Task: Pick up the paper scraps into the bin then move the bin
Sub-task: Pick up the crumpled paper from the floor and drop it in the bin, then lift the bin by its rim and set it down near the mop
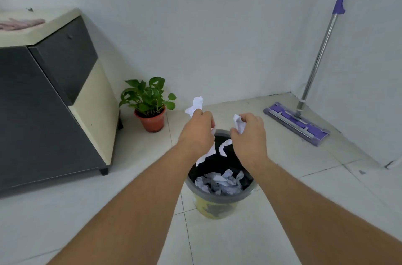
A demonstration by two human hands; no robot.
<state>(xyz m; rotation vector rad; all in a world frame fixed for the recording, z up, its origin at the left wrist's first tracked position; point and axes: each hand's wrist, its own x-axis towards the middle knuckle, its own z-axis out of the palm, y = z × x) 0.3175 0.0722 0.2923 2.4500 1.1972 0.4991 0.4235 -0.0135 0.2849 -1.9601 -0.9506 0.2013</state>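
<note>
A yellow bin with a grey rim and black liner stands on the tiled floor in the middle of the view. Several crumpled paper scraps lie inside it. Both hands hover above the bin's far rim. My left hand is closed on a white paper scrap that sticks out above the fingers, and a strip hangs below the hand. My right hand grips a smaller crumpled scrap. A loose white strip is between the hands, over the bin opening.
A dark and beige cabinet stands at the left, with a pink cloth on top. A potted green plant sits by the wall. A purple flat mop leans in the right corner.
</note>
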